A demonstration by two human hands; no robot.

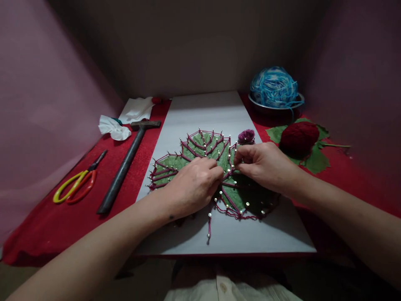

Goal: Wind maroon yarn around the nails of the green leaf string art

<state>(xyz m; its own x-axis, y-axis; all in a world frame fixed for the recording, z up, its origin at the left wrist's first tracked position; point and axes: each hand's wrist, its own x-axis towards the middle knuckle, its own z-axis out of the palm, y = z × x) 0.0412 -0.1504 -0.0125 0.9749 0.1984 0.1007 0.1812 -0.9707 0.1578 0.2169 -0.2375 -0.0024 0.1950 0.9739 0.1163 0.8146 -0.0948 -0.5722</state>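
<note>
A green leaf shape (200,140) lies on a white board (206,110), edged and veined with nails and purple yarn (230,200). My left hand (199,184) rests over the middle of the leaf, its fingers curled in; what they hold, if anything, is hidden. To the right, my right hand (261,165) pinches thumb and forefinger together beside the nails, where a strand of purple yarn meets the fingertips. A small purple yarn ball (246,136) sits just behind that hand. Below the leaf, a yarn-wrapped stem ends at a nail (208,236).
At the left on the red cloth (50,225) are yellow-and-orange-handled scissors (77,184), a hammer (125,165) and crumpled white paper (114,128). Blue yarn (274,87) fills a metal bowl (275,109) at the back right. A dark red yarn ball (300,139) sits on a real leaf (316,162).
</note>
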